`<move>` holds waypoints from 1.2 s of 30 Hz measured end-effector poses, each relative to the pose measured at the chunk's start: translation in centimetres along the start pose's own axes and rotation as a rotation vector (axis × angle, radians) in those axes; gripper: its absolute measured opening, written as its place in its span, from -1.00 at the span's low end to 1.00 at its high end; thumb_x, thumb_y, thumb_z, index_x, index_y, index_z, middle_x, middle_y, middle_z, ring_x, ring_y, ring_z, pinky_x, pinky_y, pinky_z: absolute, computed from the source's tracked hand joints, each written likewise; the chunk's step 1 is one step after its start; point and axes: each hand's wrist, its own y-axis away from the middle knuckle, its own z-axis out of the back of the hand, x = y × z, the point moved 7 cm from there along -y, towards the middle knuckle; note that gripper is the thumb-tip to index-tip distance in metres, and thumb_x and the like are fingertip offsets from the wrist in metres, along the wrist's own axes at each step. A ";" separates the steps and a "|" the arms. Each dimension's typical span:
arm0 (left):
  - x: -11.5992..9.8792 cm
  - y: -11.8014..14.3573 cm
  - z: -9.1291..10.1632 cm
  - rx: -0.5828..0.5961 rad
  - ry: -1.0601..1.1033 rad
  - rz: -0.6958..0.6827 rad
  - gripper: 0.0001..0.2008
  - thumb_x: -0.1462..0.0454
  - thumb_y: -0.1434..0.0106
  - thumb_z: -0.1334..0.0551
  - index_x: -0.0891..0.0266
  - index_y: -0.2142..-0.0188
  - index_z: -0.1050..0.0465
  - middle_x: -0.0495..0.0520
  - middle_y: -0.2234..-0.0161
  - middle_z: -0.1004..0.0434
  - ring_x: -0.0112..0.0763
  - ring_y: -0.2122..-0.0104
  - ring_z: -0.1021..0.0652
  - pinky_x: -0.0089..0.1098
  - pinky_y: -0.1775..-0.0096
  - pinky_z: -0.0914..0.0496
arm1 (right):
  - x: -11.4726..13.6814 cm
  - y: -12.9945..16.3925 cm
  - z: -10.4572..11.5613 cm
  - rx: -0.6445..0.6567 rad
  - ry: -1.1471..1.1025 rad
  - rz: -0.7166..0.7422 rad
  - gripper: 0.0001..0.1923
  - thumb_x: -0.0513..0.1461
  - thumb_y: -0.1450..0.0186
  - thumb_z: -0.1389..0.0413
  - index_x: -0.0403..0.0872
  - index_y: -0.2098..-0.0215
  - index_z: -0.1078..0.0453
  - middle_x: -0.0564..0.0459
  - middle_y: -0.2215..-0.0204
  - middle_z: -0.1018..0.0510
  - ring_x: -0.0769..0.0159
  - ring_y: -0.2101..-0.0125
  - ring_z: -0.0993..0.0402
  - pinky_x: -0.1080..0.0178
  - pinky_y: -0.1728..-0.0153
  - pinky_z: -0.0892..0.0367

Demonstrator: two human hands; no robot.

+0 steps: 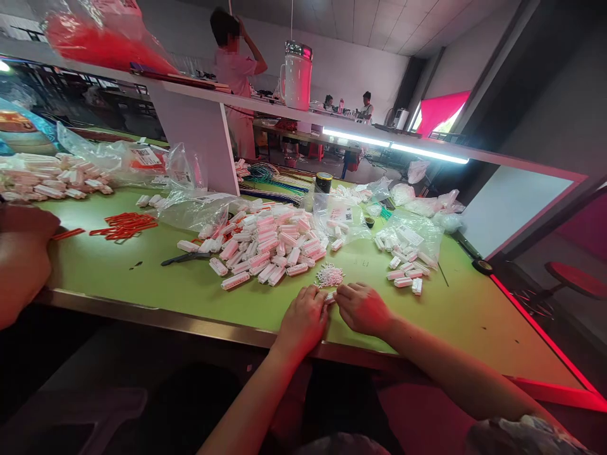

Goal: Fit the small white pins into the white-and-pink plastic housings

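Observation:
My left hand (306, 314) is closed near the front edge of the green table, its fingers on a small white plastic block (331, 297). From the other side my right hand (363, 308) meets the same block, fingertips pinched together; whatever tiny part they may hold is hidden. Just beyond my fingers lies a little heap of tiny white pieces (330, 275). A large pile of white plastic blocks (270, 243) spreads behind and left of my hands. More such blocks (406, 275) lie to the right, spilling from a clear plastic bag (417, 235).
A co-worker's hand (23, 253) rests at the left by orange plastic parts (124, 225). Black tweezers or a similar tool (184, 258) lie left of the pile. A dark can (323, 183) and wires (275, 183) stand behind. A shelf above bears a lidded mug (298, 79).

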 end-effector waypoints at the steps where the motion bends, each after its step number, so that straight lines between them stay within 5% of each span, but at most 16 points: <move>1: 0.0 0.0 0.0 0.003 -0.001 0.000 -0.78 0.32 -0.37 -0.09 0.22 0.05 -0.45 0.19 0.09 -0.46 -0.13 0.04 -0.45 -0.13 -0.02 -0.41 | -0.6 -0.1 0.0 -0.032 -0.081 -0.040 -0.82 -0.30 -0.38 -0.03 -0.09 0.23 -0.49 -0.06 0.25 -0.55 0.27 0.33 -0.44 0.23 0.26 -0.29; 5: -0.1 0.0 0.2 0.013 -0.010 0.004 -0.78 0.34 -0.36 -0.11 0.22 0.06 -0.45 0.19 0.09 -0.45 -0.13 0.05 -0.45 -0.14 -0.01 -0.41 | -4.9 -0.2 -0.2 -0.176 -0.344 -0.286 -0.85 -0.32 -0.38 -0.08 -0.07 0.21 -0.51 0.00 0.26 -0.58 0.31 0.30 -0.50 0.28 0.24 -0.34; 8: -0.2 0.0 0.3 0.024 -0.015 0.020 -0.78 0.35 -0.36 -0.12 0.24 0.04 -0.45 0.19 0.08 -0.44 -0.15 0.05 -0.46 -0.17 -0.01 -0.40 | -6.6 -0.4 -1.3 -0.129 -0.328 -0.367 -0.89 -0.35 -0.34 -0.13 -0.09 0.28 -0.51 0.01 0.31 -0.58 0.28 0.29 -0.50 0.26 0.20 -0.33; 18: 0.0 0.0 0.1 0.048 -0.052 0.027 -0.66 0.36 -0.35 -0.11 0.27 -0.10 -0.39 0.22 0.03 -0.44 -0.11 0.01 -0.44 -0.14 -0.05 -0.39 | -5.9 -1.0 -2.5 -0.071 -0.286 -0.416 -0.91 -0.35 -0.35 -0.13 -0.10 0.29 -0.47 0.02 0.27 -0.53 0.30 0.26 -0.46 0.29 0.21 -0.29; 28: -0.2 -0.2 0.3 0.070 -0.019 0.041 -0.73 0.34 -0.37 -0.11 0.25 -0.02 -0.46 0.21 0.05 -0.45 -0.13 0.04 -0.45 -0.17 -0.03 -0.38 | -4.2 -0.8 -0.1 -0.127 -0.337 -0.222 -0.86 -0.31 -0.45 -0.01 -0.07 0.23 -0.41 0.02 0.23 -0.48 0.32 0.23 -0.45 0.30 0.18 -0.30; 36: -0.2 -0.2 0.3 0.040 -0.011 0.032 -0.74 0.30 -0.40 -0.12 0.28 -0.02 -0.46 0.21 0.09 -0.46 -0.12 0.05 -0.45 -0.14 -0.03 -0.39 | -0.7 -1.5 0.2 0.112 0.182 -0.010 -0.82 -0.30 -0.48 0.03 -0.08 0.17 -0.42 -0.03 0.19 -0.50 0.27 0.30 -0.43 0.25 0.28 -0.24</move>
